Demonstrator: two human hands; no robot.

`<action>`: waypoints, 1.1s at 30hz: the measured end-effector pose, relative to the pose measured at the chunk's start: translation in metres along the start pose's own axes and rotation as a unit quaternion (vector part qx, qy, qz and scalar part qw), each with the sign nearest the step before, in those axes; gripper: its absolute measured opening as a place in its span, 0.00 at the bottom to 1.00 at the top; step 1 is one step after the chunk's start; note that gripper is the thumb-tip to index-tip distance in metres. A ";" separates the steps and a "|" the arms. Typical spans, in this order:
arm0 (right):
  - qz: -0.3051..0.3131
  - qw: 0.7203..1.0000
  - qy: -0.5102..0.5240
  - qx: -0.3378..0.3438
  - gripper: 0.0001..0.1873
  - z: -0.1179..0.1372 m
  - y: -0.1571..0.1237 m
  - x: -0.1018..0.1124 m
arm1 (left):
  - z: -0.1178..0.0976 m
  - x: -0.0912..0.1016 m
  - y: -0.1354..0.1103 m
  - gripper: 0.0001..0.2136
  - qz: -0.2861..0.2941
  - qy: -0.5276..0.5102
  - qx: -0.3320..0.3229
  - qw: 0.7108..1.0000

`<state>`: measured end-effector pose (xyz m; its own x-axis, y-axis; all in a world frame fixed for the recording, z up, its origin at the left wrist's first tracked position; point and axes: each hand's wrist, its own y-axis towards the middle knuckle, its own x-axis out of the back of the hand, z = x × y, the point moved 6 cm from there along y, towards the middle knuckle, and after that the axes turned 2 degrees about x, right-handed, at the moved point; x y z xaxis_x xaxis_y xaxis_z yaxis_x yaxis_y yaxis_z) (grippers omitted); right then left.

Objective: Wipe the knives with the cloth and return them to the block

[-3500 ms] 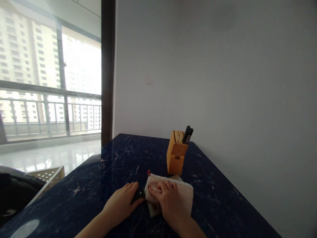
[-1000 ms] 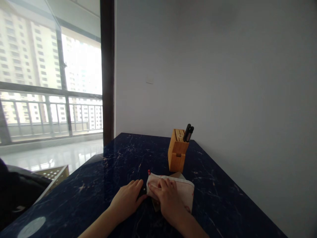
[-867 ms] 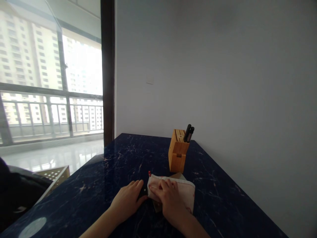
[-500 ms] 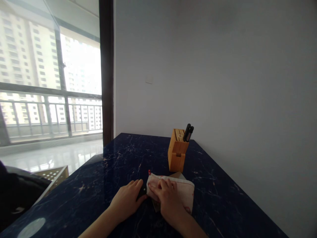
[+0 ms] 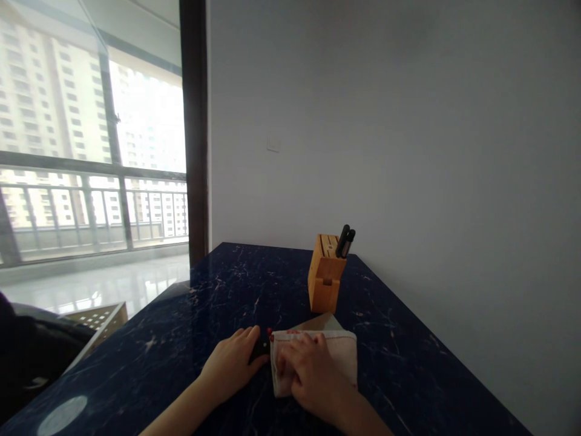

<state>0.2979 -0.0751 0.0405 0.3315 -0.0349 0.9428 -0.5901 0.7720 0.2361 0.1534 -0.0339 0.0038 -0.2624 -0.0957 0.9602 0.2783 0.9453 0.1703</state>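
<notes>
My left hand [image 5: 231, 363] lies on the dark blue marble table [image 5: 190, 315], its fingers closed over the black handle [image 5: 261, 349] of a knife. The wide blade [image 5: 323, 322] points right and lies flat; only its far edge shows. A white cloth with a red-stitched edge [image 5: 338, 357] covers the rest of the blade. On the cloth's left part rests my right hand [image 5: 311, 378], pressing it down with curled fingers. Behind them stands a wooden knife block [image 5: 325, 275] with two black handles [image 5: 345, 240] sticking out.
A grey wall [image 5: 431, 181] runs along the table's right side and back. To the left is a big window with a balcony railing [image 5: 91, 206]. A slatted wooden crate [image 5: 93, 319] and a dark object [image 5: 27, 357] sit beside the table's left edge.
My right hand has slid the cloth toward me across the blade, so the blade's far edge now shows. My left hand has stayed on the handle.
</notes>
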 end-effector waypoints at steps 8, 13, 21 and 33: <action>0.006 0.998 -0.042 -0.048 0.06 -0.023 -0.005 0.004 | -0.001 0.004 -0.001 0.12 -0.016 -0.007 -0.015 1.000; -0.047 0.991 -0.091 -0.082 0.10 -0.046 -0.007 0.007 | 0.000 0.002 -0.001 0.13 -0.018 -0.015 -0.025 0.999; -0.067 0.975 -0.133 -0.168 0.10 -0.081 -0.012 0.010 | 0.001 0.000 -0.001 0.13 -0.017 -0.018 -0.026 0.999; -0.105 0.951 -0.200 -0.212 0.12 -0.106 -0.016 0.011 | 0.002 -0.003 0.000 0.13 -0.019 -0.013 -0.026 0.999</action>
<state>0.3892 -0.0211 0.0226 0.0536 -0.3904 0.9191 -0.1646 0.9044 0.3937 0.1521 -0.0334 0.0008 -0.2970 -0.1236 0.9469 0.3157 0.9231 0.2195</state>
